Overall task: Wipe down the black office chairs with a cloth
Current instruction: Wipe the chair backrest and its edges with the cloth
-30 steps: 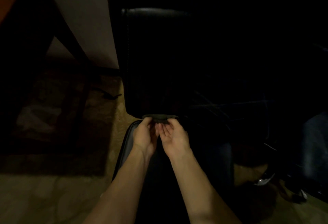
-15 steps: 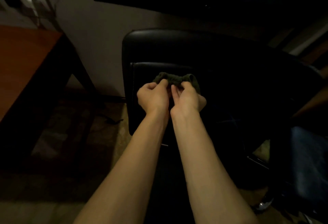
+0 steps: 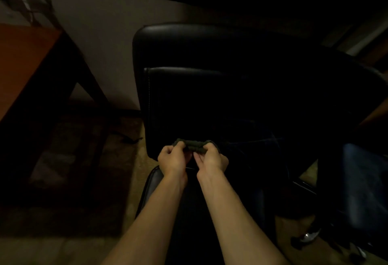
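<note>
Both hands, left hand [image 3: 172,158] and right hand [image 3: 211,158], grip the bunched dark green cloth [image 3: 194,145] with curled fingers against the lower backrest of the black office chair [image 3: 189,96].

You've got two bare hands in frame: left hand [image 3: 172,159], right hand [image 3: 211,158]. One bunched dark green cloth [image 3: 194,145], against the lower edge of one black leather office chair [image 3: 199,101]. One reddish-brown wooden desk [image 3: 23,59] left of that chair.
</note>
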### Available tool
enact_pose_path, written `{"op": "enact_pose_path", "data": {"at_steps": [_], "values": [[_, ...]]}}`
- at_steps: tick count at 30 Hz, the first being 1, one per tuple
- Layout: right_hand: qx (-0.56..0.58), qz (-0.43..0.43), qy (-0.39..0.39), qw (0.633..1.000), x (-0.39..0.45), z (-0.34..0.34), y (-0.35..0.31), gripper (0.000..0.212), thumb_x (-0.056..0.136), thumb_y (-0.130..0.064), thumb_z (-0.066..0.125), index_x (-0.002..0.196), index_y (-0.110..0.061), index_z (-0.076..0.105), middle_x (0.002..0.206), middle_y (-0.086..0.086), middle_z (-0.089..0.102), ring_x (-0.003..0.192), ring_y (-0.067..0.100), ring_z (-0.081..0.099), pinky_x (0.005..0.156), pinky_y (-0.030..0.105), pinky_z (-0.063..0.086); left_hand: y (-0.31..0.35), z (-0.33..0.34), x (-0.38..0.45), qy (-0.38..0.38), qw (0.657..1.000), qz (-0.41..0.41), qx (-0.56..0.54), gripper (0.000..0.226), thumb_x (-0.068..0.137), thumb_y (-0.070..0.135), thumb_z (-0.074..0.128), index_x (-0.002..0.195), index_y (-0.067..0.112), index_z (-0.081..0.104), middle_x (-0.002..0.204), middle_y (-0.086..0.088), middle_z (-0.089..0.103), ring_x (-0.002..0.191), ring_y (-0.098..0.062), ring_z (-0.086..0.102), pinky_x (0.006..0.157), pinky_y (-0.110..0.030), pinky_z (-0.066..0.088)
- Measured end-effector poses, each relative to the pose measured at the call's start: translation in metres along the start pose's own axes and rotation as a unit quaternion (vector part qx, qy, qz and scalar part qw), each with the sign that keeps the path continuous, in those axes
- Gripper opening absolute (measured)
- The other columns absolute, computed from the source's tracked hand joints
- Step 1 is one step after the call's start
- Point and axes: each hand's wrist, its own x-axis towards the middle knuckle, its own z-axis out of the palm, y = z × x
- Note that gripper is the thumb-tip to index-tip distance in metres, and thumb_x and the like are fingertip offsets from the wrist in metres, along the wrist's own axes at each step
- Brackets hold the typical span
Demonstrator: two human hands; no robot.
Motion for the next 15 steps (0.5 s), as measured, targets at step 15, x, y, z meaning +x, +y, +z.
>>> {"op": "enact_pose_path", "data": {"at_steps": [15], "values": [[-0.044, -0.270, -0.012, 0.962, -0.049, 0.043, -0.169, 0.009, 0.094, -0.018, 0.063, 0.100, -0.012, 0.060, 0.094, 0.007, 0.069, 0.071, 0.014, 0.073, 0.065, 0.028, 0.062, 0.119, 0.129, -0.065, -0.056, 0.967, 0.238, 0.074, 0.016, 0.082, 0.019, 0.073, 0.073, 0.015, 0.061, 0.075, -0.005, 0.071, 0.070, -0.017, 0.072, 0.069, -0.040, 0.063]]}}
